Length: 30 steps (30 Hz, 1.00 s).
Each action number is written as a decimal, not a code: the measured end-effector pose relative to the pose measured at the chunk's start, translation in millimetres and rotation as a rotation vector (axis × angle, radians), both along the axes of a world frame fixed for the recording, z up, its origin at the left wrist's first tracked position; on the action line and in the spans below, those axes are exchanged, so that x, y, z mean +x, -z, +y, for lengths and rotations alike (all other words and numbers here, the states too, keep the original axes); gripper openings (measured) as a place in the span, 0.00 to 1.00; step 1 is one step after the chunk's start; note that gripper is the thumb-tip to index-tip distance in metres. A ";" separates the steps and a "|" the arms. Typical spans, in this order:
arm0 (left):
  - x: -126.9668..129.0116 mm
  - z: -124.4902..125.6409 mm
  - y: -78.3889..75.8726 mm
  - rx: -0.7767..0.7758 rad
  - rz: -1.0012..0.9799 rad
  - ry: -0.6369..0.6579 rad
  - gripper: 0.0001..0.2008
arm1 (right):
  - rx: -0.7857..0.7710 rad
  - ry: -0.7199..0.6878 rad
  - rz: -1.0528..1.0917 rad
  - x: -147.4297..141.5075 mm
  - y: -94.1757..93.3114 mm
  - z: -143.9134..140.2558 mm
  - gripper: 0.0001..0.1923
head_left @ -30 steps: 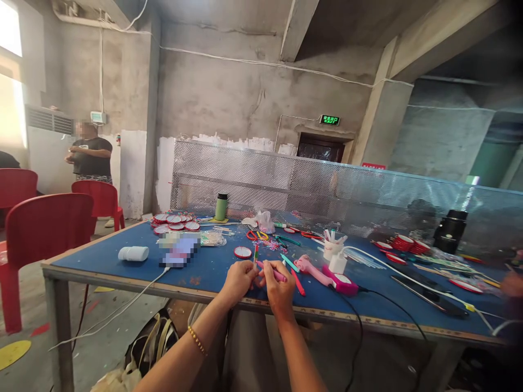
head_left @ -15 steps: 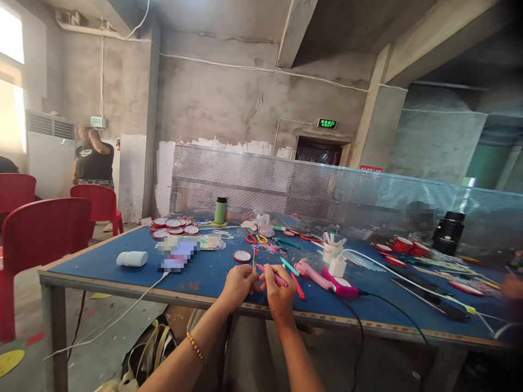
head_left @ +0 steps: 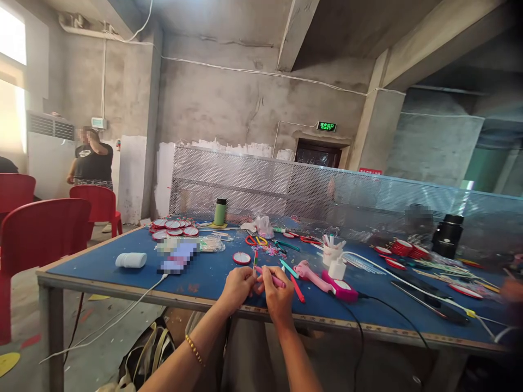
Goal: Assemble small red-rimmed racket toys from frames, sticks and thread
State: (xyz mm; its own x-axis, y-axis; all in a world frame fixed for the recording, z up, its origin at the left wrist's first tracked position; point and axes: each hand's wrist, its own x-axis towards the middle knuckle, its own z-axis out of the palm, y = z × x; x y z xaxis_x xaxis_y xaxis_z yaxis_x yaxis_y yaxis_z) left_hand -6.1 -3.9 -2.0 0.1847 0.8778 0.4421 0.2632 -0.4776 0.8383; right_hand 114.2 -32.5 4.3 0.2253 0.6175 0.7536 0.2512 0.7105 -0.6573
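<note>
The right hand (head_left: 279, 296) pinches a pink stick (head_left: 273, 278) over the blue table's (head_left: 122, 275) near edge. The left hand (head_left: 237, 287), at its nine o'clock, curls round the stick's left tip.

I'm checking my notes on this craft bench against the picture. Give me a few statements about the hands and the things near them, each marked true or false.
1. Both hands meet at the near edge of the blue table. True.
2. The right hand holds a pink stick. True.
3. The left hand grips the green bottle. False: the green bottle stands far back on the table, untouched.
4. The pink glue gun lies right of the hands, with a black cord. True.
5. The left wrist is bare. False: it wears a gold bracelet.
</note>
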 end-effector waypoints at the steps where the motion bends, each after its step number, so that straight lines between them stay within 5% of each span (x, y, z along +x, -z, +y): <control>1: 0.1 -0.8 -0.6 -0.012 -0.013 0.016 0.15 | 0.007 0.016 0.012 -0.1 -0.2 0.0 0.16; 30: 0.2 0.0 -0.1 0.004 -0.024 0.027 0.15 | 0.032 0.007 0.034 -0.7 0.0 1.4 0.16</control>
